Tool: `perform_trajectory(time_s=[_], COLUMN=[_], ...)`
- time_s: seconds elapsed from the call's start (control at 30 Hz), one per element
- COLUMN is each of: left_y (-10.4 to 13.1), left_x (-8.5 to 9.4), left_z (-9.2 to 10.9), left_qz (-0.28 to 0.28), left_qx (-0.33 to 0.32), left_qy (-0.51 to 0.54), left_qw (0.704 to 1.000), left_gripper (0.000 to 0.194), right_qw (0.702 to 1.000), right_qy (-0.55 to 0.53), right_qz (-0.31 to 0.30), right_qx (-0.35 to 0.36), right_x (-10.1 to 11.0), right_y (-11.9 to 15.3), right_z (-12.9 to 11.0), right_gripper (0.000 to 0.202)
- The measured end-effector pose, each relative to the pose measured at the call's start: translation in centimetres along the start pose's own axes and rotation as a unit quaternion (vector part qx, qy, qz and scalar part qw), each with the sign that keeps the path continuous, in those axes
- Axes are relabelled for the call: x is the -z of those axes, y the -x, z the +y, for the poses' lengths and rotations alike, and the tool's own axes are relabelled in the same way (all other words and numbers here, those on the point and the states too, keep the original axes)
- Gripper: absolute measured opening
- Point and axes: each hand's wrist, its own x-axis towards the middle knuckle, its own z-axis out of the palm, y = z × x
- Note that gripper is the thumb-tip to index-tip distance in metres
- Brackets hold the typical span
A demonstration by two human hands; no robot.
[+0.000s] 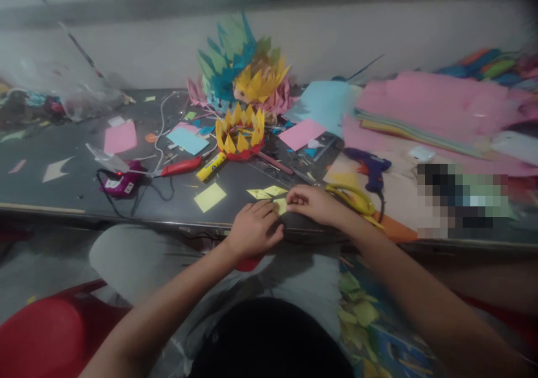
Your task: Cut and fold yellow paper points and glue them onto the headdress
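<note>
A small yellow paper piece (280, 206) lies near the table's front edge, between my hands. My left hand (255, 229) rests at its left side, fingers laid forward and thumb apart. On the right edge of the same paper, my right hand (311, 203) has its fingers curled in a pinch. Just beyond the fingertips are folded yellow paper pieces (267, 192) with pointed ends. A flat yellow sheet (210, 197) sits to the left. Farther back stands a yellow paper crown (239, 134) with a red base.
A yellow glue stick (210, 167), a red-handled tool (181, 166) and a purple power socket (124, 180) with cables lie to the left. Rightward are yellow-handled scissors (355, 198), a blue glue gun (370, 167) and stacked pink paper (420, 100). Colourful paper crowns (241, 67) stand behind.
</note>
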Motion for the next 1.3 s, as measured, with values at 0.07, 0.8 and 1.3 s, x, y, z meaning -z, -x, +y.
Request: perform_trajectory(time_s=[0.07,0.8,1.3], left_y=[-0.3,-3.1,-3.7], left_x=[0.1,1.5,2.1], left_z=[0.1,-1.4,-2.1], left_qz=[-0.014,-0.108,-0.162], left_qx=[0.009,0.172,0.199], left_qy=[-0.008,0.074,0.108], left_qw=[1.000,0.976,0.960], left_gripper=[0.023,0.019,0.013], right_qw=[0.999,0.996,0.999], right_qy=[0.013,0.072,0.041], right_qz=[0.026,0.016,-0.019], right_qx=[0.013,0.047,-0.008], right_x=[-0.2,-0.6,-0.8], right_y=[0.4,0.3,-0.4], right_z=[-0.1,-0.9,-2.2], right_gripper=[0.010,0.014,0.005])
